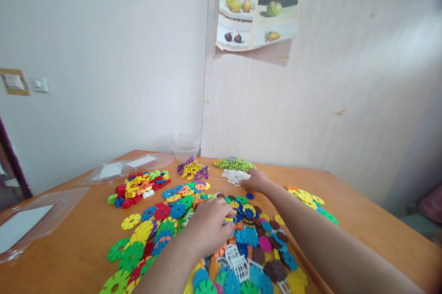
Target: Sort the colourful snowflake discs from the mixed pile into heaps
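My left hand (211,224) rests over a big mixed pile of slotted plastic discs (251,237). Its fingers curl downward, and whatever they hold, if anything, is hidden. Farther back, my right hand (255,181) reaches to a small heap of white lattice pieces (234,177), fingers drawn together at its right edge. What lies between those fingers cannot be made out. More white lattice pieces (238,262) lie among the discs in front of my left hand. Blue, green, brown, yellow and orange parts surround them.
Building bricks (138,188) form a heap at left. Purple and yellow pieces (194,170) and green pieces (235,163) sit at the back, near clear stacked tubs (185,147). Yellow discs (305,197) lie at right. Clear lids (65,206) line the table's left side (93,234).
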`<state>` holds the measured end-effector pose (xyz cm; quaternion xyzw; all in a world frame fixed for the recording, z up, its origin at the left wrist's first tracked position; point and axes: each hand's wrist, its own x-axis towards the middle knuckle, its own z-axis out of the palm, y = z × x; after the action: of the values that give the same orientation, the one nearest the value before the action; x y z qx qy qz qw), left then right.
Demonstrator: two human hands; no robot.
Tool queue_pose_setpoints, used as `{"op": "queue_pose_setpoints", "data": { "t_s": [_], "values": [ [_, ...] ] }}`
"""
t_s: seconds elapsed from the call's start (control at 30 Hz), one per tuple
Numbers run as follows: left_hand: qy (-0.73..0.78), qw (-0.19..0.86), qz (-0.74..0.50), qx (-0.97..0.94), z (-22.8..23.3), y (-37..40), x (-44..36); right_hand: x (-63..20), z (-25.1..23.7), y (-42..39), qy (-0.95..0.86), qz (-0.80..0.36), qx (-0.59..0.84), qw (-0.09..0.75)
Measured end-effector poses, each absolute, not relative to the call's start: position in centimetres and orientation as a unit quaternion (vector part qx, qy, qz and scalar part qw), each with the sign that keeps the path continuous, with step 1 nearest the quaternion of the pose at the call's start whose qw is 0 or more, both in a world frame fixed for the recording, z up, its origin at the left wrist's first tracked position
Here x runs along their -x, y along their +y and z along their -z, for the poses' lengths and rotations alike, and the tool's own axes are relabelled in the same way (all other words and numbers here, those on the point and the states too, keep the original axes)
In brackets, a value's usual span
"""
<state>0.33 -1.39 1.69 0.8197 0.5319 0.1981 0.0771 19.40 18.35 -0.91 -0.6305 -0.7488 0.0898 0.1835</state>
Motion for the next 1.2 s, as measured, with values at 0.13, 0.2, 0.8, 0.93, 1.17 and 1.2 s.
{"op": "queue_pose_setpoints", "data": {
  "t_s": [0.13,0.2,0.8,0.93,1.17,1.2],
  "values": [
    [0.526,0.081,-0.197,-0.824,-1.8,-1.4,-0.3,-20.7,0.5,17.0,-0.754,-0.093,0.619,0.199],
    [0.524,0.079,-0.192,-0.826,-2.0,-1.4,-0.3,-21.5,0.3,15.7,-0.76,-0.102,0.608,0.203],
    [0.508,0.147,-0.252,-0.811,-2.3,-1.4,-1.0,-22.2,0.3,3.3,-0.769,-0.047,0.607,0.192],
    [0.515,0.154,-0.281,-0.795,-2.6,-1.4,-1.0,-20.3,-0.3,3.0,-0.777,-0.02,0.609,0.159],
    [0.522,0.151,-0.3,-0.784,-2.7,-1.2,-0.6,-20.4,0.6,3.4,-0.781,-0.062,0.581,0.221],
    [0.524,0.15,-0.301,-0.783,-2.7,-1.1,-0.6,-20.7,0.8,3.4,-0.779,-0.077,0.575,0.239]
  ]
}}
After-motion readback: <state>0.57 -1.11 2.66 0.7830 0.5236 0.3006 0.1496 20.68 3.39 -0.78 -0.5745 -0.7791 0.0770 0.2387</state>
